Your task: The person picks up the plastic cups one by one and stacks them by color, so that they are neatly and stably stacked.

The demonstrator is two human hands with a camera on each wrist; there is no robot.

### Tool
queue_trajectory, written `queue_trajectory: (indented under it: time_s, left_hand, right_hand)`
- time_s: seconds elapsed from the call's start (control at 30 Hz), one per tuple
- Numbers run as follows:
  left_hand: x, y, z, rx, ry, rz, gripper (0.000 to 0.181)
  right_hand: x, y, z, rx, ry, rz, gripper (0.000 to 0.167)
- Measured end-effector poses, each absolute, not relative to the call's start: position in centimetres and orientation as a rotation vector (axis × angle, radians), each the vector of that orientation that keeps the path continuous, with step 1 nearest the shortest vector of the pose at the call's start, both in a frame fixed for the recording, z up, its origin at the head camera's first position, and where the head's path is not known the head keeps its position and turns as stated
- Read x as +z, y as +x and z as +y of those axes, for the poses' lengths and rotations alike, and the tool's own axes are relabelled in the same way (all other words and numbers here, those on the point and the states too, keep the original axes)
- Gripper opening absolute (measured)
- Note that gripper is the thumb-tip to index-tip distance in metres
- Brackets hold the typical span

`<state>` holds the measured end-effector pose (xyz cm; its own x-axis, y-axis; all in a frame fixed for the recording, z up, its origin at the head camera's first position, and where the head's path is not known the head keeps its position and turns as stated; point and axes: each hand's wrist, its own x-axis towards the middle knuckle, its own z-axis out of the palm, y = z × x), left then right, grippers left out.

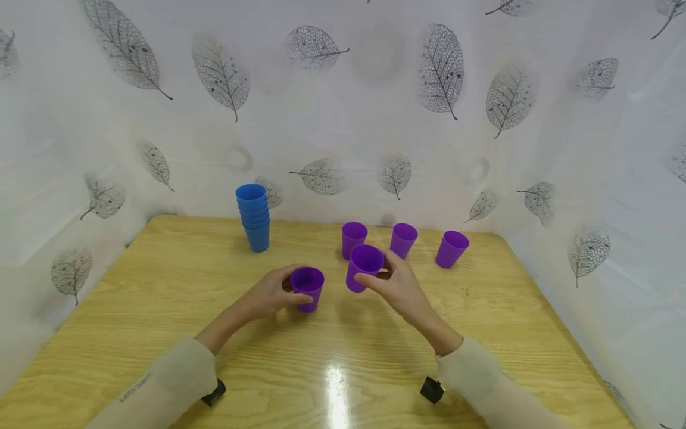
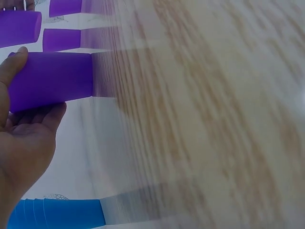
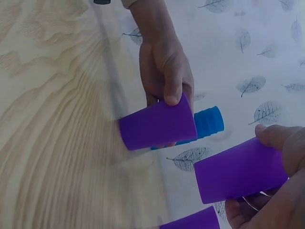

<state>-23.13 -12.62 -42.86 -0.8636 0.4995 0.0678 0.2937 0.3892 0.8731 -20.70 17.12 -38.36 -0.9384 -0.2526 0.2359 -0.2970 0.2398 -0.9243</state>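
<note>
In the head view my left hand (image 1: 273, 293) grips an upright purple cup (image 1: 308, 292) near the middle of the table, thumb on its near side and fingers behind. The left wrist view shows that cup (image 2: 52, 78) with its base on the wood. My right hand (image 1: 399, 285) holds another purple cup (image 1: 358, 274) just to the right and a little farther back. In the right wrist view this cup (image 3: 243, 171) is raised off the table and tilted, pinched between thumb and fingers.
Behind the hands stand three more purple cups: one at the left (image 1: 354, 235), one in the middle (image 1: 403, 239), one at the right (image 1: 451, 250). A stack of nested blue cups (image 1: 254, 217) stands at the back left. A leaf-patterned curtain (image 1: 343, 131) borders the wooden table (image 1: 177, 268).
</note>
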Motion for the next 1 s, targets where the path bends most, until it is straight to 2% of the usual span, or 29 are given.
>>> queue_trajectory:
  time_s: [0.37,0.53,1.0]
  left_hand:
    - [-43.0,-23.0,-12.9,1.503,0.744,2.395,0.069]
    - [-42.9,-22.9,-12.7,1.518,0.722,2.389,0.069]
    - [-43.0,-22.8,-12.8,1.584,0.710,2.319,0.062]
  right_hand:
    - [-36.8,-21.1,13.9,1.878,0.596,-2.389,0.052]
    - [-36.2,-21.4,12.4,1.887,0.613,-2.386,0.055]
    - [-36.2,-22.2,9.0,1.845,0.762,-2.391,0.054]
